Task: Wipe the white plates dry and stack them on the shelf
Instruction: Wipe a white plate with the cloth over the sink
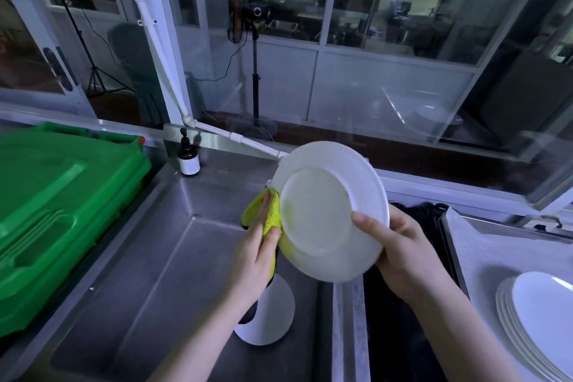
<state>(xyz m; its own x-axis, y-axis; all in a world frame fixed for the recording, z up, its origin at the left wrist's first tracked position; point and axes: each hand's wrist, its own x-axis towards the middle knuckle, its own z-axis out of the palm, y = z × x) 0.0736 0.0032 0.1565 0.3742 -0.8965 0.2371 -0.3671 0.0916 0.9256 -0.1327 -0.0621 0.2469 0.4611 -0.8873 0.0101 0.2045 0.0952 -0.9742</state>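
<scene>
The right hand (403, 245) is pinching the plate (330, 211) at its lower right rim, thumb on the underside, holding it tilted over the sink (173, 226), probably so drips fall there. The left hand (257, 251) is pressing a yellow cloth (273, 211) against the plate's left edge, fingers closed on the fabric, reaching behind it. Another plate (273, 313) is lying in the sink below. On the surface to the right, a stack of plates (533, 319) is sitting; whether they are dried is unclear.
</scene>
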